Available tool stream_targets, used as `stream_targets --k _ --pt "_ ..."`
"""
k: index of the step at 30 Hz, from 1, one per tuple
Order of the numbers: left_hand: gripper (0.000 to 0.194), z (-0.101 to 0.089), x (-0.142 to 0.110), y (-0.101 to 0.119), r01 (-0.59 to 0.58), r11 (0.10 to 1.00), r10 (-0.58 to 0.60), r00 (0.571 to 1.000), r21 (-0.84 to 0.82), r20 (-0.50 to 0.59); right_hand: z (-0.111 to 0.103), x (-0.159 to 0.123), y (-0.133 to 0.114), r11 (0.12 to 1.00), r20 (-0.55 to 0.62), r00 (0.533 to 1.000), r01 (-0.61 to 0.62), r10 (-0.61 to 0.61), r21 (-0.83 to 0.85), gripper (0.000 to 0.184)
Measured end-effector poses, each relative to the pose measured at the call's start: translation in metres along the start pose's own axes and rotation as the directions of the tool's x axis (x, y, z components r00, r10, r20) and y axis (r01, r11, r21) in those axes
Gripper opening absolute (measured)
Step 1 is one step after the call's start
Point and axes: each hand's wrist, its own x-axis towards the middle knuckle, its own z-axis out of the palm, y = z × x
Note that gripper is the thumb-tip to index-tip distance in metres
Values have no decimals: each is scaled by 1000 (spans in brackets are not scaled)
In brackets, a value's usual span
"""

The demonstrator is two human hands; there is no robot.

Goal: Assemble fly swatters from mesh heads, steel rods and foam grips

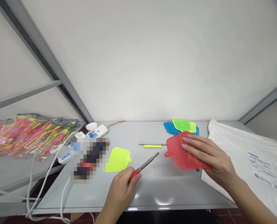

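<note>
My left hand [123,186] is closed round the red grip of a telescopic metal rod [149,162], whose bare tip points up and to the right. A red perforated fly swatter head [179,152] is in my right hand [213,155], fingers lying over its face and its narrow socket facing left towards the rod. Rod tip and socket are a short gap apart. Left of my left hand lies a yellow fly swatter head [118,159]. Behind, on the table, rests another metal rod [152,144] with a yellow grip [152,146] beside it.
Several blue and green swatter heads [184,125] are piled at the back right. A white plastic bag [238,155] covers the right side. Left are power strips [98,132] with white cables [51,169], a blurred dark object [90,158], and packaged colourful goods [31,133].
</note>
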Motion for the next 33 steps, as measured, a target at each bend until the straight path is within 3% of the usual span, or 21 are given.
stream_targets --k 15,33 --pt "39 -4 3 -2 -180 950 173 984 255 53 -10 0 6 993 69 993 99 -95 -59 58" --pt "42 -12 2 -7 -208 900 197 978 384 70 -5 -2 10 995 139 986 99 -94 -28 50"
